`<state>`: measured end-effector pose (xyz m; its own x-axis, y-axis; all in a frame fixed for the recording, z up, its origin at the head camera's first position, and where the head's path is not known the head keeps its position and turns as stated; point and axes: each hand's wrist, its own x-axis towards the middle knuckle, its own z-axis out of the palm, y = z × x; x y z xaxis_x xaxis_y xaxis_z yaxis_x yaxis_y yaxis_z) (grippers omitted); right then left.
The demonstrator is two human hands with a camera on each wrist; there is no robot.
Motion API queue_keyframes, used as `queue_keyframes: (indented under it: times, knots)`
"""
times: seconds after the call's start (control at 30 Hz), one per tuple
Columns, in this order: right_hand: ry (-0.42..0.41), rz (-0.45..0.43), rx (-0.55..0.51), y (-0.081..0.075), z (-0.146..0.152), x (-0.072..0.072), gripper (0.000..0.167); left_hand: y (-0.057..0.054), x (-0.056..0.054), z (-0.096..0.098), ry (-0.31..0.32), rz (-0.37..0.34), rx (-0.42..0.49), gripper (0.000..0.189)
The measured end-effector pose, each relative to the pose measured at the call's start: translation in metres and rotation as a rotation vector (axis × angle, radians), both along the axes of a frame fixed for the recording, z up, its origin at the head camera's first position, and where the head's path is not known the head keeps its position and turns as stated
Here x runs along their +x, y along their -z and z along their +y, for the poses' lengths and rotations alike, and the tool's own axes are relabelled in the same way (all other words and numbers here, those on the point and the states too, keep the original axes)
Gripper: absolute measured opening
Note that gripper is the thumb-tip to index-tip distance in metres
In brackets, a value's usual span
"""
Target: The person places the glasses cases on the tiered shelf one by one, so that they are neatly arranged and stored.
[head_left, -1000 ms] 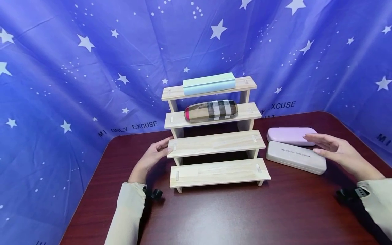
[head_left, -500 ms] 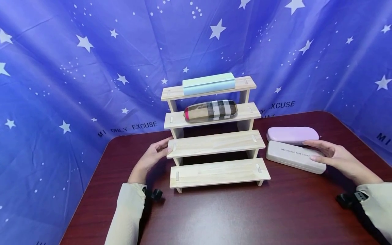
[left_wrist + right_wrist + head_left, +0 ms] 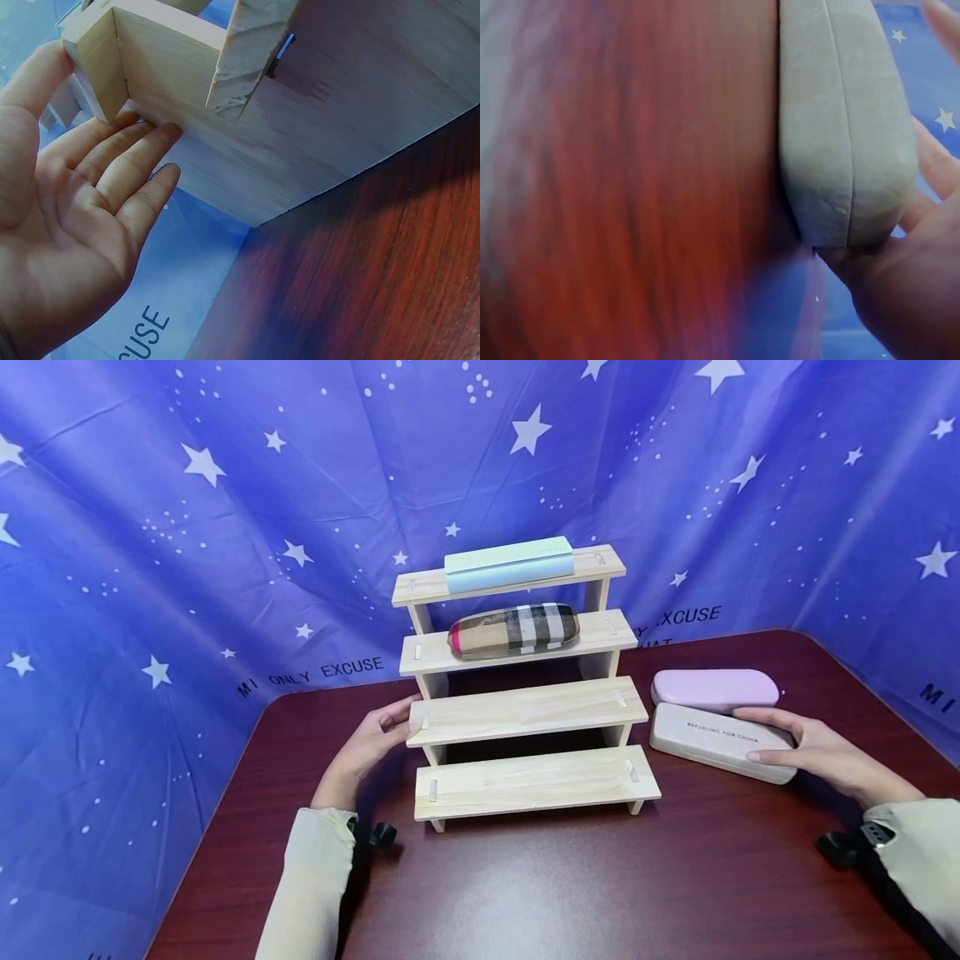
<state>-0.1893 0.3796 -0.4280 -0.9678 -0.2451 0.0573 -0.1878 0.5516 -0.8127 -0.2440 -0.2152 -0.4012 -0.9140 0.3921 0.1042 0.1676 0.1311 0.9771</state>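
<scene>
My right hand is half spread about the right end of the grey case; whether it grips firmly, I cannot tell. This case lies on the worktop, beside the wooden stand and the lilac case. My left hand, fingers nearly straight, touches the stand's left side.

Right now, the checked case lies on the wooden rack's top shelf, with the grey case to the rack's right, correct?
No: the head view shows the checked case on the second shelf from the top; the pale blue case is on the top shelf. The grey case is right of the wooden rack.
</scene>
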Motion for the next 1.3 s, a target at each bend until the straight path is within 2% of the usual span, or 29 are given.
queue_keyframes:
  times: [0.13, 0.37, 0.73, 1.1, 1.3]
  knots:
    - [0.018, -0.03, 0.034, 0.001, 0.0, -0.001, 0.061, 0.0, 0.001, 0.0, 0.002, -0.002, 0.008, 0.056]
    - [-0.013, -0.051, 0.062, 0.003, 0.002, 0.0, 0.068, 0.0, 0.0, 0.0, -0.003, 0.0, -0.003, 0.056]
    - [-0.027, -0.007, 0.122, 0.001, -0.001, -0.001, 0.071, 0.001, 0.0, -0.001, -0.005, 0.006, 0.007, 0.056]
    - [0.017, 0.029, 0.323, -0.009, 0.003, -0.005, 0.072, 0.002, 0.0, -0.001, -0.002, -0.003, 0.014, 0.055]
    - [0.036, 0.034, 0.324, -0.015, 0.007, -0.004, 0.065, 0.003, -0.002, -0.002, -0.007, -0.003, 0.01, 0.055]
